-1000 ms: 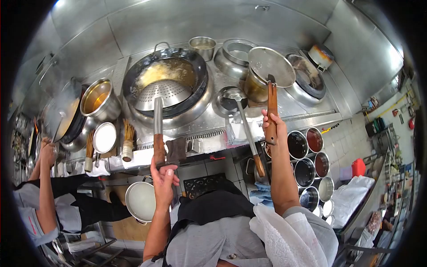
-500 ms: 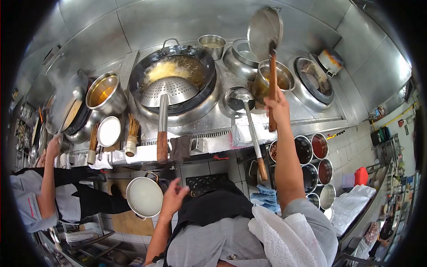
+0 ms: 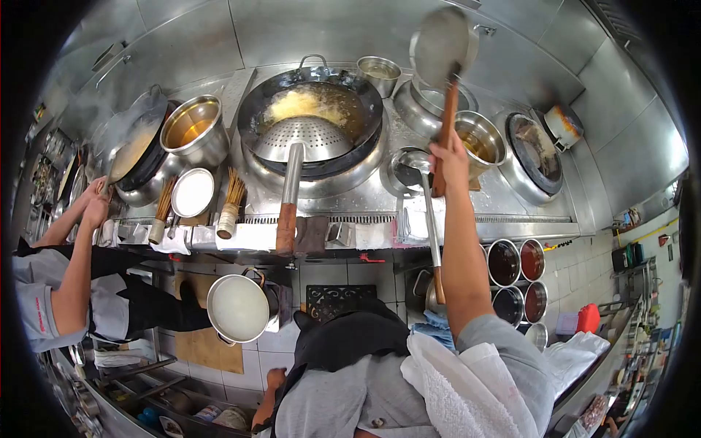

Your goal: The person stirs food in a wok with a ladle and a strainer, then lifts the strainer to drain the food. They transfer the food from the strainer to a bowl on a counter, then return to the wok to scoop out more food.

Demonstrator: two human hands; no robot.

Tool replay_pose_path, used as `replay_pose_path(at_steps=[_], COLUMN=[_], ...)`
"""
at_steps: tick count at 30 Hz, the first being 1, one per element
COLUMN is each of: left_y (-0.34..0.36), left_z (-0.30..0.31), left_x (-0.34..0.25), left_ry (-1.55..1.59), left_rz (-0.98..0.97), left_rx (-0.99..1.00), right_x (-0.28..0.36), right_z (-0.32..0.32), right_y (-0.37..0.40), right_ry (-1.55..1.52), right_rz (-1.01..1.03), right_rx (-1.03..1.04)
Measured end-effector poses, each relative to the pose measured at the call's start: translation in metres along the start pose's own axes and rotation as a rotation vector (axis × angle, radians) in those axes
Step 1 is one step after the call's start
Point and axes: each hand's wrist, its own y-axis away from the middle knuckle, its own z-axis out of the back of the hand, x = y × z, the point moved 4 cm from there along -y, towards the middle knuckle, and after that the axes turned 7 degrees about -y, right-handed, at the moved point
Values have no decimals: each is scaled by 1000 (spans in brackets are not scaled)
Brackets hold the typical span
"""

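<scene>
My right hand (image 3: 450, 162) grips the wooden handle of a round fine-mesh strainer (image 3: 441, 51), held up over the right part of the stove; its disc is slightly blurred. Below it stand a steel pot of amber oil (image 3: 482, 139) and a ladle (image 3: 431, 219) resting with its bowl in a dark round opening. My left hand (image 3: 276, 378) hangs low beside my body, its fingers too foreshortened to read. A perforated scoop (image 3: 305, 139) lies across the front of a large wok (image 3: 252, 109). Pale yellow food (image 3: 303, 107) bubbles in the wok's oil.
On the left, a co-worker (image 3: 69, 292) holds a tool at a steaming wok (image 3: 139, 146). A pot of whitish liquid (image 3: 238, 308) stands low before me. Bamboo brushes (image 3: 231, 204) and a white bowl (image 3: 193, 192) line the stove edge. Sauce containers (image 3: 504, 263) stand at right.
My left hand has dropped from beside the whitish pot to low at my side. The strainer stays raised in my right hand. The co-worker's second hand has come to the tool.
</scene>
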Motion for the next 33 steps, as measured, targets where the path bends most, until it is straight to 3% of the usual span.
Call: replay_pose_path(at_steps=[3,7,8,11,13,15,16,17,18,19,21,23,25,27,30,33], left_y=[25,11,2,-36,-69,-103,-121,-136,-147,-154,-177,-187,-187,-174,-141,-106], left_z=[-14,-14,-11,-2,11,30,44,48,46,53,61,51,44,36,27,30], left_x=[20,16,15,5,-6,-21,-14,-6,-1,-7,-16,-22,-36,-54,-62,-57], left_ry=[210,229,221,150,-26,-230,8,441,700,807,724,642,471,209,389,447], left_rz=[271,231,198,19,-253,-511,-296,72,278,369,266,225,101,-95,136,194], left_rx=[135,164,160,119,17,-139,-41,67,75,70,103,102,75,21,236,84], right_x=[4,-26,-31,-31,-22,10,23,36,45,53,55,52,27,-32,-129,-222], right_z=[26,105,119,160,185,181,185,181,171,156,115,53,-2,-15,3,45], right_y=[53,98,113,132,133,137,138,141,146,154,176,208,236,255,285,318], right_ry=[-379,-708,-639,-518,-445,14,418,816,1204,1040,590,739,636,737,936,940], right_rz=[-88,-229,-274,-357,-392,-374,-150,89,344,496,194,48,-56,112,-233,-450], right_rx=[-70,-99,-124,-121,-80,-249,-329,-390,-435,-449,-347,18,363,657,932,1080])
